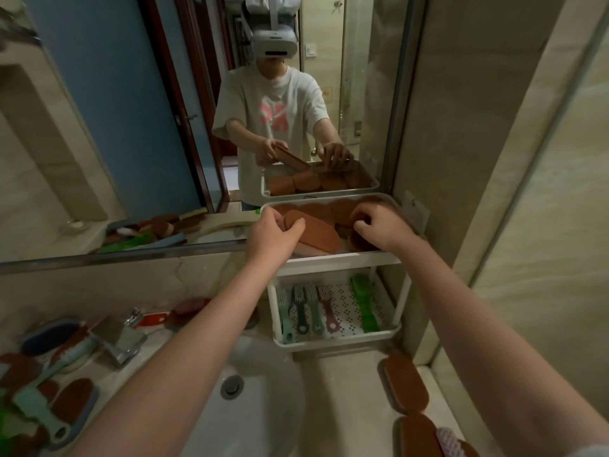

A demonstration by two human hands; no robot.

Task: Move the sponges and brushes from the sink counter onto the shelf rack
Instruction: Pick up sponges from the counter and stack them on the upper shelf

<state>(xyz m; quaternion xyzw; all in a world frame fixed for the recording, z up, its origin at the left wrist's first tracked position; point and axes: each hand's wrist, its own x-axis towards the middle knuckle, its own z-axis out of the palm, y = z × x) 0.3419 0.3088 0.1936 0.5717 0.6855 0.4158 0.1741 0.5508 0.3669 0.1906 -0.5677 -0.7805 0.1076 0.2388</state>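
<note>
Sponges [342, 209], brown and rounded, fill the top tray [329, 256] of a white rack [404, 298] at centre frame, just in front of a wall mirror [131, 127]. The left hand [273, 230] pinches one end of a long sponge [321, 237] that lies tilted across the pile. The right hand [379, 225], fingers curled, grips a round sponge [361, 241] at the tray's right side.

In the lower tray [342, 338], four brushes [313, 311] lie side by side, and a green brush [364, 305] lies apart at the right. Below the rack, at lower right, two flat sponges [407, 380] lie end to end on the pale tabletop [342, 390]. A white sink [263, 417] fills the bottom centre, with a metal tap [118, 341] to its left. At lower left, more brown sponges lie heaped on the tabletop around a teal brush [43, 400].
</note>
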